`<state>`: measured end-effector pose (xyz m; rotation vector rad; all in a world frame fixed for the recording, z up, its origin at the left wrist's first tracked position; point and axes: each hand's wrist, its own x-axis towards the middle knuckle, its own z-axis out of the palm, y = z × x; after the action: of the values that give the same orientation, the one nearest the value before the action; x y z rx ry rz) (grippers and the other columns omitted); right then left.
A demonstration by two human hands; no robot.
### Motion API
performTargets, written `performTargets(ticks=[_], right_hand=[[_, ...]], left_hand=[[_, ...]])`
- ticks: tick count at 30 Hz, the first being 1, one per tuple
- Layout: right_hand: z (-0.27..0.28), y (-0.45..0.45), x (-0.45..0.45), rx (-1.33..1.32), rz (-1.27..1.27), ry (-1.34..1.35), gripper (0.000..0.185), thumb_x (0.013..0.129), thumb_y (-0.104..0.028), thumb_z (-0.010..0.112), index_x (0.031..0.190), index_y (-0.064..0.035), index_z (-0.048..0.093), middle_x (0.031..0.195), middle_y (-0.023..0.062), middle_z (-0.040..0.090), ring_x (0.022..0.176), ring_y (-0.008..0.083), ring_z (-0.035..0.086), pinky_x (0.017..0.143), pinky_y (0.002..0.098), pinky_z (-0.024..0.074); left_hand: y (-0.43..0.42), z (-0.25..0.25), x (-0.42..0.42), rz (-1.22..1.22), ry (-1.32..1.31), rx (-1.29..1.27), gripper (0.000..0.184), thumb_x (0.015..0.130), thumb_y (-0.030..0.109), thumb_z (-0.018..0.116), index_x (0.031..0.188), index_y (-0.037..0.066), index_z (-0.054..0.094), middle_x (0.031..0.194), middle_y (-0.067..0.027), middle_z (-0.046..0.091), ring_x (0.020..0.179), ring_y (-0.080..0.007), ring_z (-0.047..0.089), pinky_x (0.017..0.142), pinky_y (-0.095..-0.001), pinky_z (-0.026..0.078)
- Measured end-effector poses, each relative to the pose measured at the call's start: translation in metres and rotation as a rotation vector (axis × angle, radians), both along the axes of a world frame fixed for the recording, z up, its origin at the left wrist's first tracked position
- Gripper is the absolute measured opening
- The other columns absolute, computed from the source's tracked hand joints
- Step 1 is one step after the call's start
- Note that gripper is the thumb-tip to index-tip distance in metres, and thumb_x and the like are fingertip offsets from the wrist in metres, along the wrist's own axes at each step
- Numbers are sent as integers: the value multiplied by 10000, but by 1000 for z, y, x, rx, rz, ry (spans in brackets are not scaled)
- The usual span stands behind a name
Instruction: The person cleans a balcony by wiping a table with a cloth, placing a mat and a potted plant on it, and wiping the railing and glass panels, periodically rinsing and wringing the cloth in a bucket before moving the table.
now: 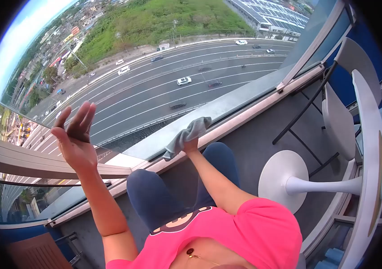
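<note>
My right hand (191,144) is closed round a grey cloth (189,136), which it presses along the pale window ledge (244,99) at the foot of the glass. Much of that hand is hidden beneath the cloth. Raised on the left, my left hand (78,142) holds nothing; its fingers are apart and point upward, close to the window pane and the curved window frame (34,162). Whether it touches the glass I cannot tell. My bent knees (148,190) are just below the ledge.
At the right are a white round table base (282,179) with its stem, a tabletop edge (365,157) and a folding chair (338,119). A brown slatted chair (36,252) is at the lower left. Beyond the glass, a wide road (155,87) with cars lies far below.
</note>
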<state>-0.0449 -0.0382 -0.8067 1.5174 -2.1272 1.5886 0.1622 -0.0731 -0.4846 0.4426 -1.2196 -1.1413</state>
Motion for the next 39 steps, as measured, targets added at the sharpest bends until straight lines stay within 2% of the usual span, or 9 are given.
performTargets(ticks=[5, 9, 10, 12, 13, 15, 23, 27, 39], right_hand=[[-108, -72, -245, -374, -208, -672, 797, 851, -435, 539, 1416, -77, 106, 1458, 123, 151, 1327, 252, 218, 1125, 365, 157], [-133, -70, -309, 687, -570, 88, 501, 952, -263, 377, 1367, -17, 242, 1413, 130, 269, 1296, 245, 280, 1095, 299, 189], [-141, -76, -297, 612, -541, -277, 479, 945, -214, 362, 1359, 1, 249, 1400, 143, 289, 1287, 257, 297, 1088, 304, 204], [-74, -54, -202, 532, -463, -580, 447, 930, -137, 338, 1339, 29, 271, 1377, 175, 321, 1275, 277, 320, 1072, 315, 237], [-42, -36, -148, 531, -428, -524, 436, 921, -110, 327, 1328, 39, 284, 1366, 193, 332, 1273, 285, 326, 1063, 321, 255], [-100, -51, -70, 283, -585, -449, 369, 913, -81, 334, 1260, 40, 378, 1290, 186, 423, 1196, 252, 414, 1016, 296, 315], [-5, 21, 96, 138, 311, 56, 342, 906, -117, 357, 1217, 11, 422, 1253, 167, 452, 1161, 237, 443, 974, 304, 346], [-16, 1, 15, 146, 266, 60, 330, 903, -135, 369, 1196, -4, 444, 1235, 158, 467, 1143, 229, 457, 953, 308, 362], [-72, -33, -447, 469, -623, 41, 298, 892, -189, 404, 1132, -47, 510, 1179, 130, 511, 1091, 207, 500, 890, 320, 409]], left_hand=[[3, -2, -7, 237, -78, 8, 577, 914, 541, 317, 1180, 49, 457, 971, -254, 631, 913, -382, 629, 875, -390, 474], [-1, -9, 1, 181, -91, -39, 591, 904, 544, 341, 1216, 50, 426, 1008, -250, 622, 927, -365, 628, 874, -401, 481], [-1, -9, 1, 179, -100, -36, 592, 903, 542, 346, 1217, 47, 422, 1007, -255, 619, 919, -364, 630, 872, -402, 484], [-2, -9, 1, 178, -84, -42, 596, 900, 544, 348, 1219, 46, 419, 1006, -256, 619, 916, -362, 631, 870, -403, 488], [-2, -9, 2, 170, -83, -46, 598, 899, 545, 350, 1220, 45, 417, 1006, -257, 619, 915, -361, 632, 869, -404, 490], [-4, -10, 2, 207, -102, -39, 602, 894, 548, 358, 1220, 46, 420, 1006, -255, 619, 916, -355, 633, 873, -397, 491], [-5, -12, 9, 231, -98, -47, 587, 890, 535, 382, 1218, 51, 437, 1010, -249, 620, 924, -350, 631, 876, -394, 493], [-4, -12, 12, 245, -65, -42, 559, 899, 527, 368, 1188, 56, 450, 953, -243, 637, 849, -343, 653, 813, -387, 530], [4, -13, 26, 228, -34, -95, 473, 890, 466, 436, 1148, 71, 478, 897, -191, 662, 796, -261, 666, 854, -411, 506]])
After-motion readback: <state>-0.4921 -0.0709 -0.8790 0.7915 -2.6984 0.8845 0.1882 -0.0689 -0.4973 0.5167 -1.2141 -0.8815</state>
